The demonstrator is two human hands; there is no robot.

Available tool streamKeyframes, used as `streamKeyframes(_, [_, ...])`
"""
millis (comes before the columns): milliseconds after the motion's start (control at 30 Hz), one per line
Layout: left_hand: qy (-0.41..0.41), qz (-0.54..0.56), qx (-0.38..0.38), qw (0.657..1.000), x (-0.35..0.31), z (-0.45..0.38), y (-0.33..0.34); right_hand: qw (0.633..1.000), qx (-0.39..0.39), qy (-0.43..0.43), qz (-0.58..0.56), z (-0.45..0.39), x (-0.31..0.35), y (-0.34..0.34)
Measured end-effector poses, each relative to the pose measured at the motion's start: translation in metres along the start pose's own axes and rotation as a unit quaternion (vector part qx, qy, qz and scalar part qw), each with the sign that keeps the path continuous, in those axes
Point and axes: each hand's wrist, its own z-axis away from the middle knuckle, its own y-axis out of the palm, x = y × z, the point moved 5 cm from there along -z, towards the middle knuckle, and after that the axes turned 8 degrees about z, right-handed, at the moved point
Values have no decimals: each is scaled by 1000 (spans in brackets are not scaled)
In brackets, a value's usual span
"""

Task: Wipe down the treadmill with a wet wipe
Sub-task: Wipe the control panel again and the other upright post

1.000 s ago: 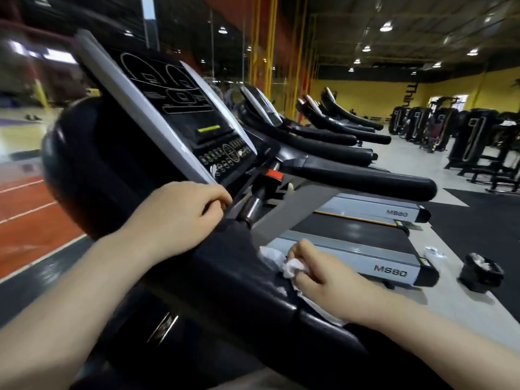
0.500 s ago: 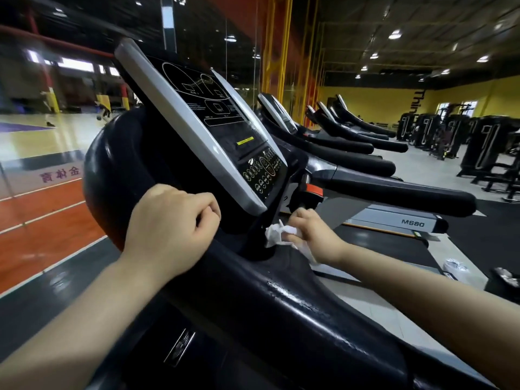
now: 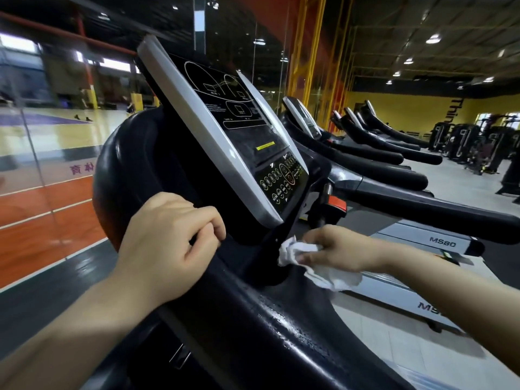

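Now, left to right.
Left hand: your left hand (image 3: 168, 246) curls its fingers over the treadmill's (image 3: 281, 319) black rim below the console (image 3: 225, 136), holding nothing else; likely it steadies you while you reach.
Console: tilted up and away from you, its buttons (image 3: 281, 178) just above the spot being wiped.
Wipe: the wipe (image 3: 292, 253), bunched white, presses on the black housing under the console's lower corner, a loose tail hanging to the right.
Right hand: your right hand (image 3: 334, 249) pinches the wipe, fingers curled round it, so it can scrub that recess.
Rail: the near rail (image 3: 298, 330) shows wet beads, so it looks already wiped.
Further right: more treadmills (image 3: 394, 175) stand in a row.
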Motion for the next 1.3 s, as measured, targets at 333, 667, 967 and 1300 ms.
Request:
streamKeyframes(333, [59,4,-15,998,54,-22,-31,967,108,-126,195,-61,76,41])
streamKeyframes(667, [92,56,-51,993,63,-17,-28,934,164,-146,282,-79,97,58])
streamKeyframes(967, [111,73,-61,989,69,-16,-26,962,140,-181,151,-83,86,46])
streamKeyframes(1300, [109,75,-68,989,69,-17,-26,946,-119,-300,-35,-148,162,29])
